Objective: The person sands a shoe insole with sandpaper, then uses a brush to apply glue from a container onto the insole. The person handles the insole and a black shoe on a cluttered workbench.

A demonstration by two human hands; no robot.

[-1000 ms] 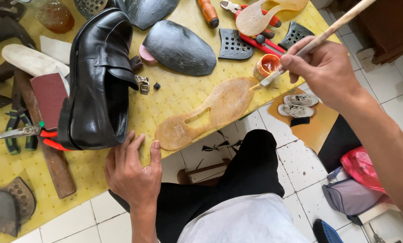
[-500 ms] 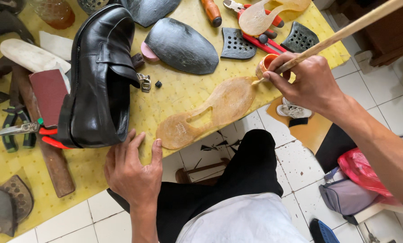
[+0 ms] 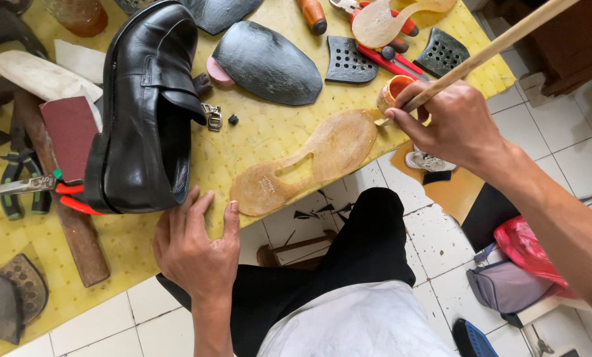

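Note:
A translucent amber shoe sole [image 3: 309, 162] lies across the near edge of the yellow table [image 3: 256, 132], partly overhanging it. My right hand [image 3: 451, 122] grips a long wooden brush handle [image 3: 501, 43]; its tip rests at the sole's far end, beside a small orange glue pot [image 3: 396, 89]. A black leather shoe [image 3: 147, 109] lies on its side to the left. My left hand [image 3: 197, 248] rests flat on the table edge just below the shoe, fingers spread, holding nothing.
Black rubber sole pieces [image 3: 269, 63] and perforated heel pieces [image 3: 349, 61] lie further back, with red-handled pliers [image 3: 388, 56]. Scissors [image 3: 25, 186], a maroon block [image 3: 68, 135] and a wooden piece [image 3: 78, 238] sit left. Bags [image 3: 521, 264] stand on the tiled floor at right.
My right hand has drawn the brush left and nearer the pot, its tip now at the sole's far end. My left hand and the shoe have stayed put.

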